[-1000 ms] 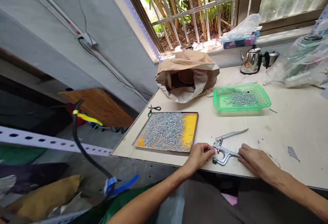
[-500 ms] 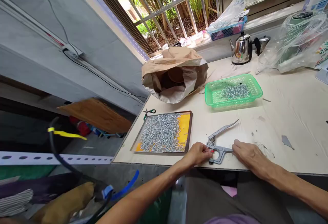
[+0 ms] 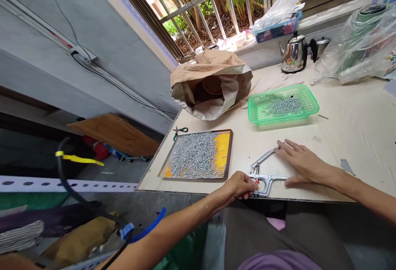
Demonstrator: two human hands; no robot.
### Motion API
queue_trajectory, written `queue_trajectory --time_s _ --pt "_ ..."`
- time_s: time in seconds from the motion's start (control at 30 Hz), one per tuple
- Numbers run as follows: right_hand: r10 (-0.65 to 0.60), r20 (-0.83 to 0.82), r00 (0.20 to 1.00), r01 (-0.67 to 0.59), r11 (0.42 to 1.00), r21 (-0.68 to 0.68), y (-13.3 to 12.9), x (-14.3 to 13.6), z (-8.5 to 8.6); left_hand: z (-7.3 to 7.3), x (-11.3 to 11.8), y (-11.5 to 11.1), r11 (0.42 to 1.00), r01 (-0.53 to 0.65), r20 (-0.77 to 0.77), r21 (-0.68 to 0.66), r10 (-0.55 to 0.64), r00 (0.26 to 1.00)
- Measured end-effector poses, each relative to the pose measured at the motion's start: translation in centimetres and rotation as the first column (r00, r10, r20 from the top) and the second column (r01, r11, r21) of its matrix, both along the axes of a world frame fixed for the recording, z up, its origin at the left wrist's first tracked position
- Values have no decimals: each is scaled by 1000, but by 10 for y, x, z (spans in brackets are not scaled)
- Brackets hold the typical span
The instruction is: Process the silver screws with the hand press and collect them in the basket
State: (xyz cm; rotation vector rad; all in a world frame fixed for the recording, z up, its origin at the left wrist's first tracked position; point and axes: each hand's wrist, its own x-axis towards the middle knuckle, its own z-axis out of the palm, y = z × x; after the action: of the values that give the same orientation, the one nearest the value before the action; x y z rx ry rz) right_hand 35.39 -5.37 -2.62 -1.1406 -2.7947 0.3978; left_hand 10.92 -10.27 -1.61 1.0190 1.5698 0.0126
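Observation:
A grey metal hand tool [image 3: 268,178] with two handles and a spring lies on the table near its front edge. At its jaw end, my left hand [image 3: 240,184] is closed in a pinch beside a small red part; what the fingertips hold is too small to name. My right hand [image 3: 298,160] is spread, its fingers at the tip of the raised handle and its thumb at the end of the lower handle. Left of the tool, a shallow tray [image 3: 230,154] with a yellow base holds several small metal screw-like pieces [image 3: 194,154].
A green basket [image 3: 256,115] with similar metal pieces stands behind the tool. Farther back are an open paper bag [image 3: 213,68], a steel kettle [image 3: 292,55] and a plastic-wrapped green object [image 3: 359,43]. Small scissors [image 3: 180,130] lie behind the tray.
My right hand has opened and moved up, from the lower handle to span both handles. My left hand stays at the jaw end. The view has shifted slightly.

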Motion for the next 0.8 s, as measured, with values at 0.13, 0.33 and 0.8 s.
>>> queue_trajectory --time_s 0.13,0.33,0.8 --pt "44 29 999 -44 999 -2 15 -4 -2 -4 -1 0 1000 5 -14 -3 -5 1000" --pt "9 121 993 -11 1000 11 10 -15 15 -4 -2 -4 999 -32 24 3 32 999" --pt "-19 224 974 28 999 -37 -8 -21 32 2 26 -15 525 466 -389 713 -257 885"
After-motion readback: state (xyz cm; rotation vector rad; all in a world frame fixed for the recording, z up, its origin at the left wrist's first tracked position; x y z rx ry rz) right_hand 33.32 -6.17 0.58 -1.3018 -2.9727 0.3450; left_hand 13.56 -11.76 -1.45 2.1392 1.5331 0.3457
